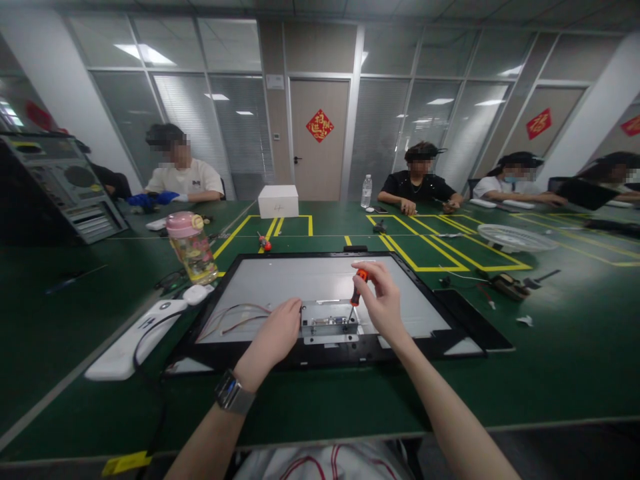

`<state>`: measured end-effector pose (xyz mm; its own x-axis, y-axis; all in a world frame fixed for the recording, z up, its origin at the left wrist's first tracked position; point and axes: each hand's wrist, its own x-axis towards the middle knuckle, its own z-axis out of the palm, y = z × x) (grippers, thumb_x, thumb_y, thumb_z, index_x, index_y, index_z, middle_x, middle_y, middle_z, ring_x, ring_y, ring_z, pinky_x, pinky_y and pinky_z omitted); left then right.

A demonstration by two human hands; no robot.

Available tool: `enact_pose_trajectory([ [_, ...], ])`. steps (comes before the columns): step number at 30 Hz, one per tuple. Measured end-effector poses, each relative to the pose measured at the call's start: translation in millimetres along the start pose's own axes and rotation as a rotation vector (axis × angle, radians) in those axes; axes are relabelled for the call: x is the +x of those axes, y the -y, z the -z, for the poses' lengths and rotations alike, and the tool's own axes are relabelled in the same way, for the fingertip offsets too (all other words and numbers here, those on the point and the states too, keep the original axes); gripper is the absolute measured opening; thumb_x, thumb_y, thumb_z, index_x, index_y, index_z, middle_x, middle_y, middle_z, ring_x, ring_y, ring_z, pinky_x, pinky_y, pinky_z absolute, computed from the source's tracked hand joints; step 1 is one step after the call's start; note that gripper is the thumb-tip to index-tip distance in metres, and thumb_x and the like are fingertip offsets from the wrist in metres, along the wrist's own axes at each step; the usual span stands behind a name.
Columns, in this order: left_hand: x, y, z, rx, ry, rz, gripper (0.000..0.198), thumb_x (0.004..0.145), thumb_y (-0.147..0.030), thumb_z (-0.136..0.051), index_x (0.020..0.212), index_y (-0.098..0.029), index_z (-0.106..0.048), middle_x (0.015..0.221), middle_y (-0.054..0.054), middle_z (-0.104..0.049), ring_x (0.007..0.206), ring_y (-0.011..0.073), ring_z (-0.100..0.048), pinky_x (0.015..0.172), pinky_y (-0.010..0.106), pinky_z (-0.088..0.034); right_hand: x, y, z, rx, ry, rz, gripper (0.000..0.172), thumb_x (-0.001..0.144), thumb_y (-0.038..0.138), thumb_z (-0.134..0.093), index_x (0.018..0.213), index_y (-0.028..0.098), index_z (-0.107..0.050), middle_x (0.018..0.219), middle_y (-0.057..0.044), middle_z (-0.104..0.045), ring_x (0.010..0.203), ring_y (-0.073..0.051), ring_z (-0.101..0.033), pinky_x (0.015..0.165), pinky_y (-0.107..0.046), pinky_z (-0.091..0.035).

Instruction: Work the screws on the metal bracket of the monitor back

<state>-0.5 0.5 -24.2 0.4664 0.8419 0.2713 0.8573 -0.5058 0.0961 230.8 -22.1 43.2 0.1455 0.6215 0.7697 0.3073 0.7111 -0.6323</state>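
Toward the table's [550, 347] far left corner we see an open computer case [60, 187]. Nearer us, a white adapter [133, 340] with a black cable lies just beside the monitor panel [300, 280], and a pink-lidded bottle [193, 248] stands off the panel's far left corner. The panel lies flat in the middle of the table, close to the near edge, with a black frame around its pale back. Thin coloured wires [235, 317] cross its left half toward a metal cover [327, 319] at the panel's near edge. Our left hand [277, 331], a watch [233, 393] on its wrist, rests on the cover's left end with fingers curled down. We cannot tell whether they pinch the metal or only press it. Our right hand [384, 300] pinches a small orange-handled screwdriver [357, 288], which stands nearly upright with its tip down on the cover's right part. A water bottle [367, 191] stands at the far edge, where co-workers sit. Toward the right edge lies a white fan grille [515, 237].
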Motion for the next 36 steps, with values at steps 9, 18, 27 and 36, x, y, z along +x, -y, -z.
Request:
enact_pose_trajectory([
  [9, 0.6, 2.1, -2.7, -0.021, -0.008, -0.008, 0.041, 0.096, -0.011, -0.034, 0.131, -0.01, -0.055, 0.139, 0.018, -0.059, 0.13, 0.0242, -0.055, 0.112, 0.042, -0.041, -0.7, -3.2, 0.5, 0.012, -0.015, -0.022, 0.015, 0.089, 0.029, -0.065, 0.103, 0.028, -0.072, 0.097, -0.005, -0.063, 0.091, -0.023, -0.06, 0.083, -0.04, -0.048],
  [18, -0.2, -0.4, -0.3, -0.009, 0.002, -0.016, 0.041, 0.096, -0.01, -0.034, 0.131, -0.007, -0.056, 0.139, 0.02, -0.058, 0.13, 0.0261, -0.055, 0.113, 0.042, -0.039, -1.6, -1.8, -1.2, 0.141, 0.067, -0.105, 0.021, 0.093, 0.03, -0.06, 0.111, 0.029, -0.07, 0.1, -0.006, -0.065, 0.092, -0.023, -0.062, 0.083, -0.041, -0.05],
  [27, -0.2, -0.6, 0.4, 0.019, 0.02, -0.003, 0.041, 0.097, -0.011, -0.033, 0.133, -0.007, -0.054, 0.14, 0.019, -0.057, 0.131, 0.0255, -0.054, 0.112, 0.04, -0.04, -1.2, -0.5, 0.8, 0.17, 0.067, -0.11, 0.028, 0.099, 0.028, -0.046, 0.115, 0.029, -0.069, 0.108, -0.006, -0.066, 0.093, -0.022, -0.064, 0.085, -0.042, -0.049],
  [36, 0.5, 1.2, -1.5, 0.011, -0.003, -0.034, 0.042, 0.095, -0.009, -0.033, 0.131, -0.008, -0.055, 0.139, 0.019, -0.059, 0.129, 0.0251, -0.056, 0.111, 0.042, -0.042, 0.3, -4.3, -1.2, 0.141, 0.018, -0.08, 0.012, 0.087, 0.028, -0.067, 0.099, 0.027, -0.071, 0.094, -0.003, -0.057, 0.087, -0.019, -0.057, 0.078, -0.033, -0.048],
])
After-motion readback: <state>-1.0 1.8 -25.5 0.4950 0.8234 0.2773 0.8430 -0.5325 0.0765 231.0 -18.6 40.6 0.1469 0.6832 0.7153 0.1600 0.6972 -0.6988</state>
